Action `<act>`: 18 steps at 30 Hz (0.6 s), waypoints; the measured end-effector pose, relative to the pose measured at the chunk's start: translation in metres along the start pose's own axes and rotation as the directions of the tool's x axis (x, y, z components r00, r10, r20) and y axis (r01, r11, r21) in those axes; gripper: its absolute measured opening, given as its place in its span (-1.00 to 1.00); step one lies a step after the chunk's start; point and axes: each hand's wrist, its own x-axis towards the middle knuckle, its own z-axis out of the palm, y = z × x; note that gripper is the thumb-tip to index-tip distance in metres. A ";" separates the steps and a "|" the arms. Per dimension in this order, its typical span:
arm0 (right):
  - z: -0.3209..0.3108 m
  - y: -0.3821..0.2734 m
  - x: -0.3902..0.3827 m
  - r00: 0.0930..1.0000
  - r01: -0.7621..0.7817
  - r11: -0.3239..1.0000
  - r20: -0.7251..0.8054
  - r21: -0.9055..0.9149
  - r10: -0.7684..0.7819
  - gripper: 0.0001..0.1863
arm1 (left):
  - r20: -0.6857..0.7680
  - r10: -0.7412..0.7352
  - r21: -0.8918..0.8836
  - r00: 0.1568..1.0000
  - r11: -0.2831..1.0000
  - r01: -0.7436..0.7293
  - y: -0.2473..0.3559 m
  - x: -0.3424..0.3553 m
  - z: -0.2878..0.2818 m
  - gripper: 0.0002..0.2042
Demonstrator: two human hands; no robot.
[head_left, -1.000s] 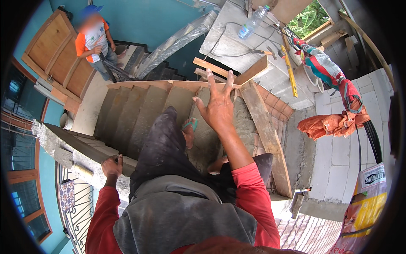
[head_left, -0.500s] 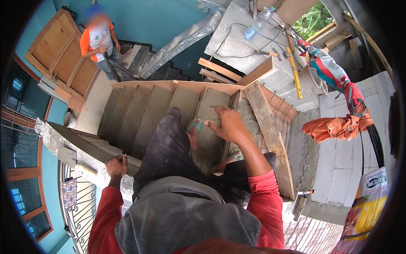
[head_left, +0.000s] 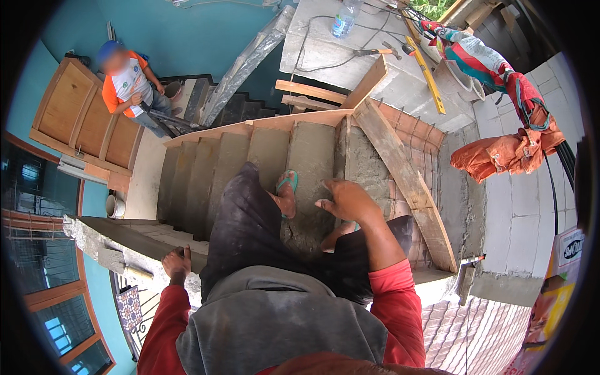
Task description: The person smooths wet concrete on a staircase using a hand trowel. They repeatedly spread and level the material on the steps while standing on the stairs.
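My right hand [head_left: 340,203] hangs over the wet-looking grey concrete steps [head_left: 309,150], thumb and forefinger apart, holding nothing. It is near my right leg and foot. My left hand [head_left: 177,264] has its fingers curled on the edge of the rough concrete side wall [head_left: 144,240]. My left foot [head_left: 286,194], in a green flip-flop, stands on a step; the right foot is partly hidden. A wooden form board [head_left: 400,181] lies diagonally beside the steps, over exposed rebar [head_left: 419,140].
A person [head_left: 125,87] in a blue cap grips a dark bar at upper left. A concrete landing [head_left: 325,47] holds a bottle [head_left: 344,19], hammer [head_left: 381,52], cables and yellow level [head_left: 425,75]. A knotted orange cloth [head_left: 500,156] hangs at right.
My right hand was raised with spread fingers; it has lowered toward my leg, fingers more bent. The view has shifted slightly. My left hand stays on the wall edge.
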 end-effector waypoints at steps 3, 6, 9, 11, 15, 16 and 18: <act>0.000 -0.012 -0.005 0.993 0.018 1.000 0.119 -0.008 -0.017 -0.30 | -0.005 0.035 -0.010 0.999 0.999 -0.035 -0.004 0.002 0.008 -0.50; 0.002 -0.015 -0.007 0.989 0.057 0.998 0.139 0.013 -0.058 -0.31 | -0.038 0.025 0.025 0.999 0.999 -0.024 -0.004 -0.003 0.008 -0.50; 0.006 -0.011 -0.005 0.989 0.082 0.996 0.122 0.017 -0.083 -0.31 | -0.005 0.027 -0.019 1.000 0.999 -0.027 -0.004 0.003 0.009 -0.51; 0.005 -0.009 -0.004 0.989 0.063 0.998 0.132 0.012 -0.064 -0.31 | -0.035 0.021 0.024 0.999 1.000 -0.020 -0.003 0.002 0.009 -0.52; -0.002 -0.015 -0.001 0.985 -0.019 0.999 0.170 -0.031 0.024 -0.34 | -0.110 0.028 -0.050 0.993 0.998 -0.034 -0.006 0.001 0.015 -0.53; 0.002 -0.015 -0.001 0.987 -0.006 1.000 0.159 -0.029 0.010 -0.33 | -0.099 0.030 -0.051 0.995 0.998 -0.035 -0.008 -0.001 0.015 -0.52; 0.007 -0.013 0.001 0.992 0.019 0.999 0.125 -0.030 -0.015 -0.32 | -0.085 0.035 -0.061 0.996 0.997 -0.040 -0.006 0.000 0.011 -0.50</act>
